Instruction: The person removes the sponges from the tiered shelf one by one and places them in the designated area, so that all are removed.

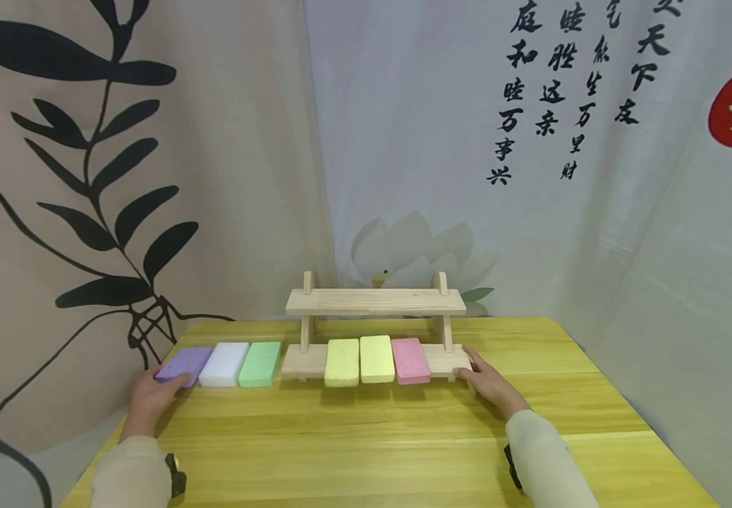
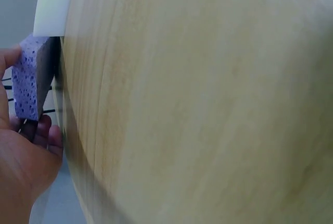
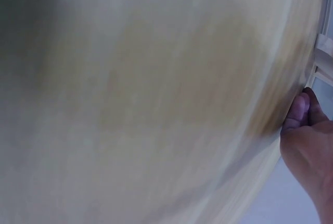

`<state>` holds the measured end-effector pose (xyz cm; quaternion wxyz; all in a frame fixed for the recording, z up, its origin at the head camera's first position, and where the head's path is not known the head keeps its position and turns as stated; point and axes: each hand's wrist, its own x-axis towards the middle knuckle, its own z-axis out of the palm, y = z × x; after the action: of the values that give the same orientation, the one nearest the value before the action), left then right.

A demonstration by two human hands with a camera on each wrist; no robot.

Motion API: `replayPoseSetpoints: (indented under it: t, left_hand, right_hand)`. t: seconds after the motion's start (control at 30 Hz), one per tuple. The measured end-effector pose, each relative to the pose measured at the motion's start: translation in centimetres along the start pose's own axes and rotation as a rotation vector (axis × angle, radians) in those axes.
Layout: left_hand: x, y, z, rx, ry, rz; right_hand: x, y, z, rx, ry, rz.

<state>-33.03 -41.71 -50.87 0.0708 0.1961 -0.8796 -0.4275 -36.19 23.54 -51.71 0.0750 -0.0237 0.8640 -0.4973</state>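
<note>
One purple, porous, rectangular sponge (image 1: 185,363) is at far L of a yellow wood-grain counter (image 1: 340,437), clasped in grip of L hand (image 1: 150,395), prob. by its outer end b/c a white foam block (image 1: 224,364) sits just beside the inner. Next, a mint-green rectangular sponge (image 1: 260,364), then a two-tier pale-wood rack (image 1: 375,302). Two yellow rectangular sponges (image 1: 343,363) + one pink rectangular sponge (image 1: 411,361) lie on lower shelf (image 1: 310,365), fronts overhanging, likely b/c it's narrow. R hand's (image 1: 485,379) grip pinches shelf's R end, apparently steadying it.
</note>
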Motion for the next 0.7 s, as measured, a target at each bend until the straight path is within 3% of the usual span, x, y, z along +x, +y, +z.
replayPoseSetpoints:
  t: [0.27, 0.7]
  left_hand:
    - [0.1, 0.1, 0.0, -0.023, 0.013, -0.054]
    - [-0.3, 2.1, -0.7, -0.028, 0.053, -0.004]
  right_hand:
    - [-0.1, -0.1, 0.0, 0.004, -0.002, 0.0]
    - [-0.2, -0.3, -0.1, 0.008, -0.01, -0.004]
